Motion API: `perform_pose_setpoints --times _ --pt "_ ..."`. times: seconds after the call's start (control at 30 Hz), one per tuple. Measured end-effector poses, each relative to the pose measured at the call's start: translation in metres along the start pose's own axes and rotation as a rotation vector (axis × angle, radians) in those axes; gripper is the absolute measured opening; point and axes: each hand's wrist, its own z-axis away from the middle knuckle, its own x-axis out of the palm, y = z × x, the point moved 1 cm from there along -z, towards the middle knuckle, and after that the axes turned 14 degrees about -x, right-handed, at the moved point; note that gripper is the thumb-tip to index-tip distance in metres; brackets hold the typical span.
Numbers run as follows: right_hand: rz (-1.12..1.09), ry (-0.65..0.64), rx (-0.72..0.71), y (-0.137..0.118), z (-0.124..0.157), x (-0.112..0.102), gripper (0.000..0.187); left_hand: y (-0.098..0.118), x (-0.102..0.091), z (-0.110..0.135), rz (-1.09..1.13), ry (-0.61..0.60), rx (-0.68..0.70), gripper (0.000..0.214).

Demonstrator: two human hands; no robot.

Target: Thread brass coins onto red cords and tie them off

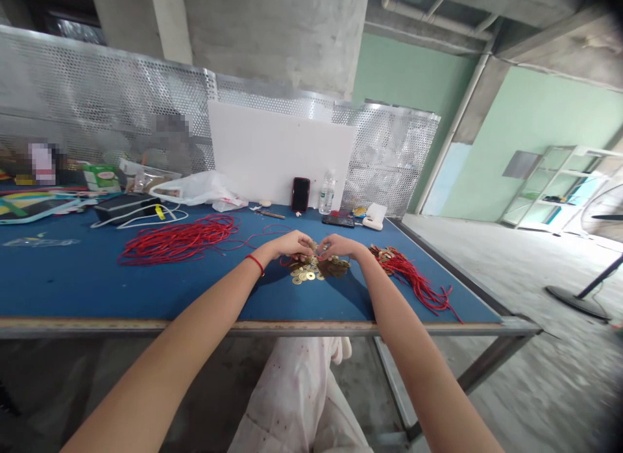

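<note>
Along the near side: blue-topped, metal-framed counter [121, 297].

On it, before the person: loose, round, gold-coloured metal coins [304, 276] with holes through the middle, scattered flat between the hands.

Just behind: two dull, bronze-coloured coin clumps [334, 267], one beneath each hand. Left hand [292, 245]: fingers bent and drawn together, apparently grasping coins. Right hand [338, 245]: thumb and fingers pinched, apparently on a thin red cord [320, 257]; exact contact too small to tell.

Handling, as judged: grip the cord close to its end so it stays stiff; steady each coin square to it, hole exposed; work over the scatter, so a dropped coin lands among the rest; keep both clumps apart to avoid tangling.

To the right: bundle of coins with long red cord tails [413, 274], well apart from the hands. To the left: long, loose heap of red cord [178, 242]; slack could snag.

Farther: upright black phone [300, 195]; clear plastic bottles [327, 193]; large white board [282, 154] behind.
</note>
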Motion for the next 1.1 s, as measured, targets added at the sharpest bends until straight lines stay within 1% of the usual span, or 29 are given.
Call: perform_pose_setpoints --times 0.1,0.2,0.33,0.47,0.57,0.7,0.83,0.9,0.97,1.03,1.1 --pt "0.007 -0.045 0.022 0.004 0.002 -0.004 0.022 0.005 0.002 0.004 -0.066 -0.037 0.004 0.025" --pt "0.031 -0.096 0.046 0.010 0.001 -0.003 0.016 0.008 0.003 0.005 -0.096 -0.032 0.008 0.021" --pt "0.010 -0.122 0.009 0.014 -0.001 0.000 0.012 0.006 0.003 0.003 -0.093 -0.003 0.007 0.021" --pt "0.064 -0.069 -0.015 0.010 0.000 0.001 0.024 0.004 0.002 0.001 -0.084 0.019 0.004 0.020" --pt "0.072 -0.074 -0.056 0.007 -0.001 0.003 0.029 0.002 0.000 -0.002 -0.071 0.040 -0.001 0.020" --pt "0.040 -0.108 -0.058 0.007 -0.003 0.006 0.024 -0.001 -0.002 -0.006 -0.068 0.052 0.015 0.022" --pt "0.036 -0.136 -0.035 0.006 -0.005 0.009 0.012 -0.002 -0.002 -0.006 -0.093 0.080 0.019 0.025" --pt "0.058 -0.096 -0.019 0.005 -0.004 0.009 0.007 -0.001 -0.002 -0.005 -0.100 0.101 0.018 0.024" --pt "0.112 -0.003 0.005 0.004 -0.004 0.009 0.005 0.000 -0.001 -0.004 -0.094 0.119 0.027 0.022" --pt "0.197 0.135 0.016 0.004 -0.004 0.007 0.004 0.000 -0.001 -0.004 -0.076 0.135 0.044 0.022" --pt "0.241 0.301 -0.011 0.004 -0.006 0.004 0.004 0.000 -0.002 -0.005 -0.048 0.148 0.055 0.022"
